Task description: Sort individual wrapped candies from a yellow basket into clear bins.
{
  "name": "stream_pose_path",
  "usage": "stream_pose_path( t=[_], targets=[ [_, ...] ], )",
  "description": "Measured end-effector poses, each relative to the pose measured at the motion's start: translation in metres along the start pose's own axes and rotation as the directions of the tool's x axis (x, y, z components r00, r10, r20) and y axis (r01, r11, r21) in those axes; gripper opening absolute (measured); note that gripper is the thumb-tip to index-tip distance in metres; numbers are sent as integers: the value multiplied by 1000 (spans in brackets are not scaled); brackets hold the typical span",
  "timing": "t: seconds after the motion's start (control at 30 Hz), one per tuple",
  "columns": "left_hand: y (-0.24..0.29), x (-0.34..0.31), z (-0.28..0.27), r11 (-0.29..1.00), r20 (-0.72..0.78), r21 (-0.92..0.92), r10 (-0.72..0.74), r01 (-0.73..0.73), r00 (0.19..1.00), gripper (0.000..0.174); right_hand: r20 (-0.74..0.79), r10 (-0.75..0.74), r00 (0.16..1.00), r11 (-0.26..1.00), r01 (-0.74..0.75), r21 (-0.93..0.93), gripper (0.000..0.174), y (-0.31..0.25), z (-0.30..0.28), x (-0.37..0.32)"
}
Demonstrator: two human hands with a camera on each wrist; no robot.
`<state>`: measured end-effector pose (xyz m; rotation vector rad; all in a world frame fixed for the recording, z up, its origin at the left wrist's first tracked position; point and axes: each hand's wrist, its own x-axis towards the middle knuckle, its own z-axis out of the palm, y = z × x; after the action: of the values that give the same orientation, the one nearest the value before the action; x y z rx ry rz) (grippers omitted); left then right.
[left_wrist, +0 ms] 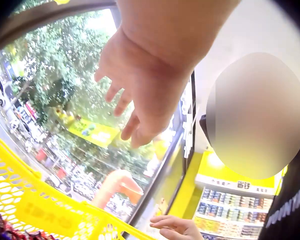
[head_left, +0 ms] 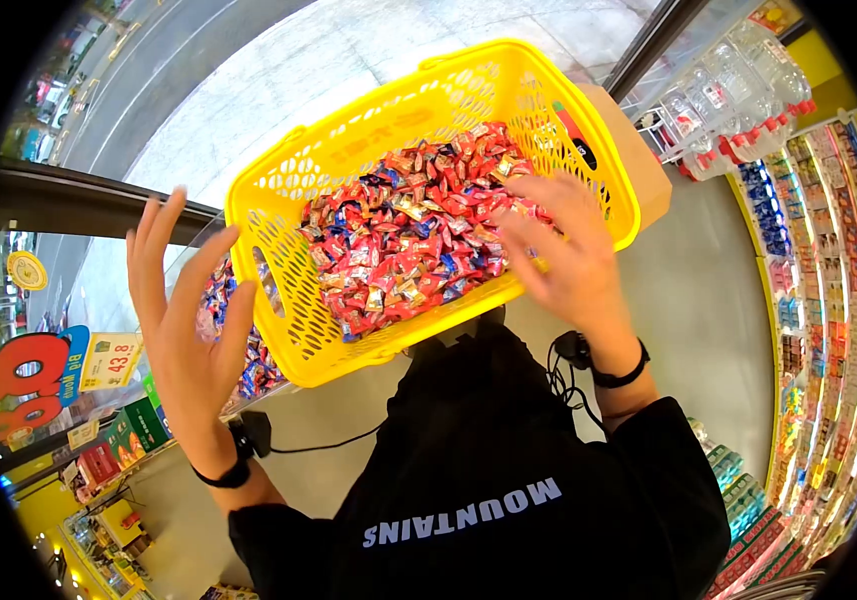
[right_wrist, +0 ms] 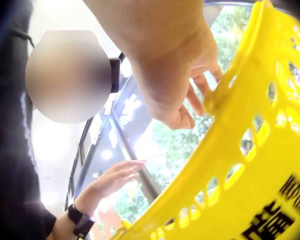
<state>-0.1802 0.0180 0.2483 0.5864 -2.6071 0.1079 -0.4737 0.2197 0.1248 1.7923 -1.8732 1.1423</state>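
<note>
The left hand [head_left: 187,335] is spreading its fingers at one end of the basket [head_left: 379,130]; whether they are touching it, I cannot tell. The right hand [head_left: 571,255] is hovering, fingers parted, above the sweets [head_left: 399,230] inside. More sweets are lying beneath the left fingers.

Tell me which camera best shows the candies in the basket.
The head view: it looks down on the wrapped candies heaped in the yellow basket. The left wrist view catches only some, lower left; the right wrist view shows the basket's outside, no discernible candies.
</note>
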Motion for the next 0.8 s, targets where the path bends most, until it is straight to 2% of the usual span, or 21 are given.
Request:
stream_pose_path(
  t=[0.03, 0.13, 0.2, 0.27, 0.33, 0.47, 0.57, 0.67, 0.7, 0.8],
  targets=[
    [10, 20, 2, 998, 11, 0, 57, -57, 998, 37, -14, 20, 1000, 999, -20, -33, 24, 13, -7, -4],
    [33, 83, 29, 959, -58, -184, 208, -215, 976, 34, -50, 61, 997, 992, -66, -107, 25, 39, -18, -12],
    [61, 124, 67, 905, -85, -321, 268, -281, 960, 31, -45, 69, 997, 990, -74, -119, 25, 47, -22, -17],
    [88, 156, 111, 855, -129, -293, 407, -427, 904, 26, -63, 80, 995, 993, -85, -80, 25, 53, -22, -20],
    [111, 175, 159, 803, -123, -352, 470, -482, 874, 24, -96, 97, 991, 994, -101, -38, 25, 61, -18, -24],
    [127, 176, 257, 806, 106, -447, 479, -388, 871, 25, -100, 95, 990, 995, -98, -25, 26, 63, -12, -28],
    [129, 159, 300, 867, 297, -390, 437, -310, 849, 34, -95, 116, 989, 992, -120, -44, 25, 62, -13, -28],
    [135, 141, 319, 901, 418, -183, 434, -394, 798, 49, -83, 117, 990, 992, -121, -48, 24, 62, -12, -28],
    [136, 137, 326, 893, 488, -115, 433, -436, 758, 60, -74, 114, 991, 992, -118, -51, 25, 61, -12, -28],
    [129, 119, 351, 867, 401, -58, 474, -495, 784, 60, -61, 110, 992, 992, -113, -49, 26, 63, -12, -28]
  ],
)
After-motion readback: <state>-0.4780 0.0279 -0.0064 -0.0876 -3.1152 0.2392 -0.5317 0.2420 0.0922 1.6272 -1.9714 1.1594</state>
